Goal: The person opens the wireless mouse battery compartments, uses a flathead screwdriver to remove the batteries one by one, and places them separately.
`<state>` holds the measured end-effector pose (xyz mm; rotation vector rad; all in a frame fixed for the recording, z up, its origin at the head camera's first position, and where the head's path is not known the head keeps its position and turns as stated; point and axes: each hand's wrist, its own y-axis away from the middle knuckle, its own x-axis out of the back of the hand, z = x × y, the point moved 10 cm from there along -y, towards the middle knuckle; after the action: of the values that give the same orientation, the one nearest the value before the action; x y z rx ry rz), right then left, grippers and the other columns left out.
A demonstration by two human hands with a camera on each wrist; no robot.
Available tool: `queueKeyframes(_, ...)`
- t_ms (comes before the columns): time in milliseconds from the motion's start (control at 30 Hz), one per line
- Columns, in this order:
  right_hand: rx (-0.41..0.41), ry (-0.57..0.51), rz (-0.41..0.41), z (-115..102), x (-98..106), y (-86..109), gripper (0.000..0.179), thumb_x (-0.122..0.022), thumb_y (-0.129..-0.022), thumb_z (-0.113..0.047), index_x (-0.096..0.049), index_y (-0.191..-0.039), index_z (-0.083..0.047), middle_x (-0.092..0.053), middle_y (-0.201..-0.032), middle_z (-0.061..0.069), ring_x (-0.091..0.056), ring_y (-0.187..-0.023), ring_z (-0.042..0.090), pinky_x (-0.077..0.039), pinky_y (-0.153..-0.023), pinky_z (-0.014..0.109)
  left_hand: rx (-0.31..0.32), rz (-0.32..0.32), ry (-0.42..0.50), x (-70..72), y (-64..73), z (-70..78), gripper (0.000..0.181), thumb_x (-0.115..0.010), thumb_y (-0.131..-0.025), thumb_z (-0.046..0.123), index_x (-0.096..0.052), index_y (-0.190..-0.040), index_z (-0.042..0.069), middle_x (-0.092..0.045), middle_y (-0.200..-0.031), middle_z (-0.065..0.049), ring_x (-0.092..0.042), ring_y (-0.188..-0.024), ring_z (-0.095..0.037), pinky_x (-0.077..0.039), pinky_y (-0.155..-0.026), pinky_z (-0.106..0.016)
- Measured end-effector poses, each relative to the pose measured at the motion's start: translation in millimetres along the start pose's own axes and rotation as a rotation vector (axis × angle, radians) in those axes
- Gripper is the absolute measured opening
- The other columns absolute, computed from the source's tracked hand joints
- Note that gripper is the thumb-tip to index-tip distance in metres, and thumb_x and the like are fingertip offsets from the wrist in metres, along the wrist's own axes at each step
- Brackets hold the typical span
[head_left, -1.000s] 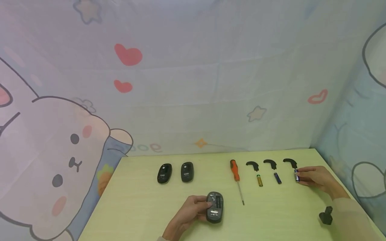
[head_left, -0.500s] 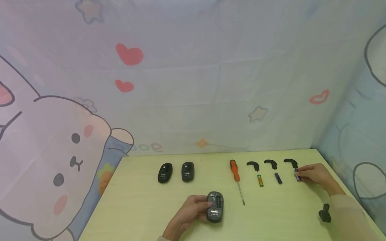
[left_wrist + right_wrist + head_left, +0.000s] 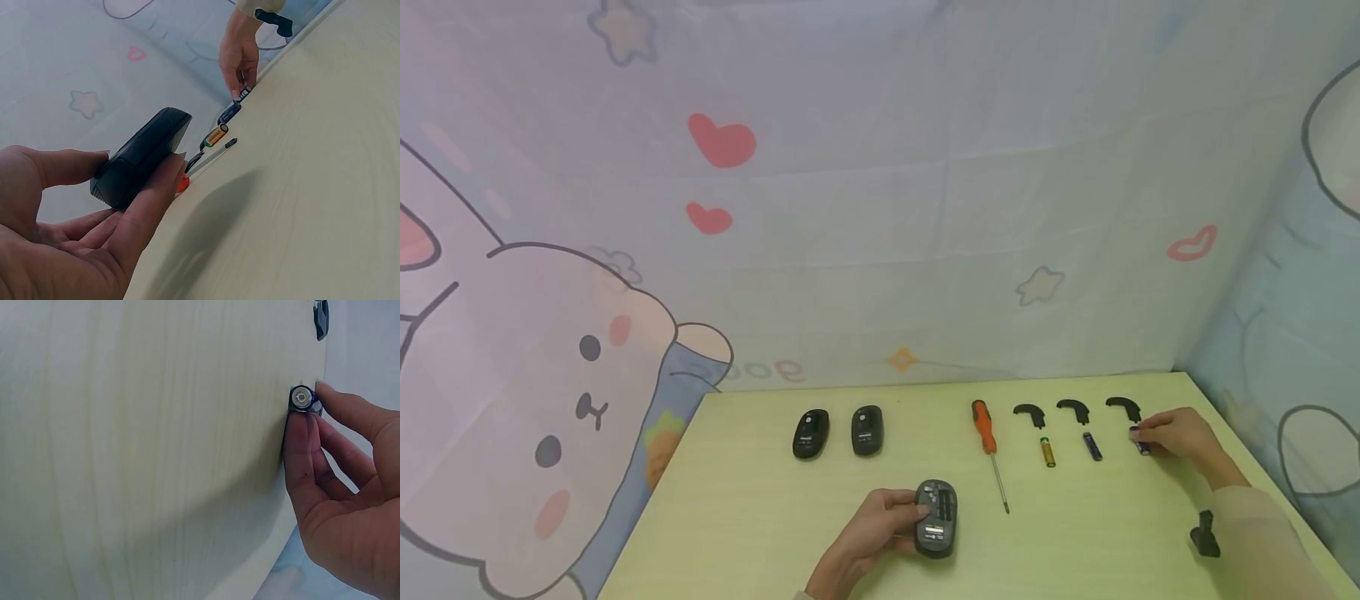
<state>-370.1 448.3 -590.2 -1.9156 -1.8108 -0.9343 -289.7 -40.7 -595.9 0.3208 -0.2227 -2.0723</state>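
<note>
My left hand (image 3: 880, 525) grips a dark computer mouse (image 3: 936, 537) by its left side, underside up, with the battery bay uncovered. The left wrist view shows this mouse (image 3: 147, 153) edge-on, raised above the table between thumb and fingers. Far to the right, my right hand (image 3: 1183, 437) pinches a blue AA battery (image 3: 1142, 449) just below a curved black cover (image 3: 1123, 407). One round end of the battery (image 3: 302, 397) faces the camera in the right wrist view, held between thumb and fingertips. A second blue battery (image 3: 1092, 447) lies left of that hand.
Two more black mice (image 3: 811, 433) lie underside up at the back left. An orange-handled screwdriver (image 3: 985, 429) lies mid-table. Right of it are a gold-green battery (image 3: 1048, 452) and two more curved covers (image 3: 1030, 414). A small black device (image 3: 1206, 537) is at the right forearm.
The right hand and forearm have shifted slightly, and the pinched battery has turned from nearly straight to slanted. The left hand and its mouse stay in place.
</note>
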Motion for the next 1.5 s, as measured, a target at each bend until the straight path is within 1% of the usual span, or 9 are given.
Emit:
queueKeyframes(433,0.029,0.028,0.000,-4,2,1.1,0.055,-0.076,-0.096,-0.029,-0.067,-0.121,0.018,-0.075,-0.110,0.030,-0.074,-0.079,0.012,-0.066,-0.074,0.033,0.002,-0.007,0.009,0.5,1.3,1.9,0.044,-0.066,-0.101,0.016,-0.062,-0.138,-0.007,-0.080,-0.108,-0.012,-0.079,-0.092,-0.016,-0.069,-0.078,-0.030)
queueKeyframes(600,0.074,0.035,0.053,-16,8,11.8,0.053,-0.069,-0.101,-0.027,-0.063,-0.127,0.019,-0.074,-0.113,0.032,-0.074,-0.084,0.017,-0.066,-0.073,0.033,-0.002,-0.014,0.007,0.5,-0.1,2.4,0.044,-0.065,-0.101,0.016,-0.062,-0.139,-0.006,-0.080,-0.110,-0.013,-0.079,-0.092,-0.015,-0.068,-0.076,-0.029)
queueKeyframes(700,0.102,0.009,0.073,-26,9,19.0,0.053,-0.066,-0.104,-0.027,-0.061,-0.128,0.020,-0.072,-0.116,0.034,-0.076,-0.089,0.025,-0.067,-0.073,0.034,-0.009,-0.014,0.006,1.0,-1.4,3.4,0.044,-0.066,-0.101,0.016,-0.062,-0.139,-0.006,-0.080,-0.110,-0.013,-0.078,-0.092,-0.016,-0.068,-0.074,-0.028)
queueKeyframes(800,0.131,0.000,0.088,-41,8,26.4,0.053,-0.066,-0.105,-0.030,-0.062,-0.128,0.017,-0.071,-0.119,0.035,-0.077,-0.093,0.032,-0.068,-0.075,0.035,-0.011,-0.009,0.004,1.4,-2.3,3.7,0.045,-0.066,-0.101,0.015,-0.061,-0.140,-0.007,-0.080,-0.110,-0.014,-0.078,-0.092,-0.016,-0.068,-0.073,-0.028)
queueKeyframes(867,0.152,-0.002,0.094,-53,5,31.8,0.053,-0.067,-0.104,-0.033,-0.064,-0.128,0.014,-0.072,-0.118,0.032,-0.076,-0.093,0.031,-0.067,-0.075,0.036,-0.010,-0.005,0.000,1.3,-2.2,3.8,0.045,-0.065,-0.101,0.015,-0.061,-0.140,-0.007,-0.080,-0.111,-0.014,-0.078,-0.093,-0.016,-0.068,-0.073,-0.029)
queueKeyframes(1033,0.217,-0.045,0.081,-88,-10,47.1,0.050,-0.070,-0.103,-0.033,-0.067,-0.129,0.009,-0.075,-0.116,0.025,-0.073,-0.086,0.016,-0.066,-0.074,0.034,-0.007,-0.002,-0.003,1.4,-2.8,5.8,0.046,-0.065,-0.101,0.016,-0.059,-0.141,-0.007,-0.079,-0.113,-0.015,-0.078,-0.094,-0.017,-0.069,-0.076,-0.030)
queueKeyframes(1167,0.272,-0.106,0.050,-114,-28,59.8,0.045,-0.071,-0.102,-0.029,-0.068,-0.129,0.007,-0.075,-0.119,0.023,-0.071,-0.088,0.006,-0.068,-0.078,0.032,-0.009,-0.004,-0.006,1.1,-3.3,7.5,0.047,-0.065,-0.101,0.016,-0.058,-0.142,-0.008,-0.079,-0.113,-0.015,-0.079,-0.095,-0.017,-0.069,-0.077,-0.031)
queueKeyframes(1300,0.300,-0.175,0.015,-135,-46,69.4,0.042,-0.072,-0.101,-0.027,-0.070,-0.128,0.005,-0.076,-0.115,0.019,-0.072,-0.087,0.005,-0.067,-0.079,0.030,-0.018,-0.005,-0.006,1.4,-3.9,9.4,0.049,-0.065,-0.101,0.016,-0.057,-0.143,-0.009,-0.079,-0.114,-0.016,-0.079,-0.095,-0.018,-0.069,-0.077,-0.031)
queueKeyframes(1500,0.321,-0.244,-0.053,-157,-75,82.9,0.040,-0.073,-0.101,-0.027,-0.071,-0.127,0.003,-0.075,-0.116,0.020,-0.072,-0.089,0.007,-0.067,-0.080,0.031,-0.023,-0.010,-0.008,1.4,-6.5,8.4,0.049,-0.065,-0.101,0.016,-0.057,-0.143,-0.009,-0.079,-0.113,-0.015,-0.079,-0.095,-0.017,-0.069,-0.075,-0.030)
